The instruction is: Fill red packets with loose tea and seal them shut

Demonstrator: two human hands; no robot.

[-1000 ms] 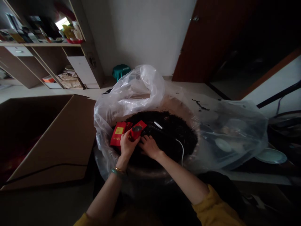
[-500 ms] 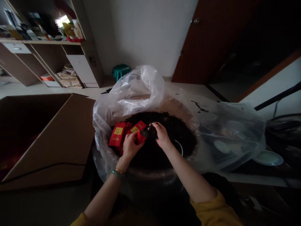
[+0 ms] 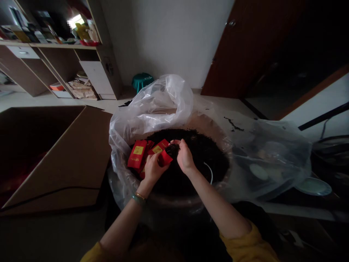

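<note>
My left hand (image 3: 154, 168) is closed around a small red packet (image 3: 165, 158), its mouth tilted toward the right. At that mouth, my right hand (image 3: 184, 155) curls its fingers about a clump of dark dried leaves (image 3: 172, 149), which look like loose tea. Both hands are over a wide round tub lined with clear plastic (image 3: 120, 138), holding a heap of the same dark leaves (image 3: 201, 156). On the heap's left side lie several red packets (image 3: 137, 154) with yellow labels, beside my left hand. A thin white cord or handle (image 3: 209, 171) curves over the leaves at the right.
A large open cardboard box (image 3: 71, 156) stands left of the tub, with red things in its dark inside. Plastic sheeting (image 3: 272, 156) spreads to the right, near a pale plate (image 3: 313, 186). Behind are a green bin or stool (image 3: 141, 82), a shelf unit (image 3: 95, 78) and a brown door (image 3: 245, 47).
My right hand has brought its leaves close against the packet's mouth, and its palm has turned more toward the packet. The packet's opening faces up and right more. The view has shifted slightly.
</note>
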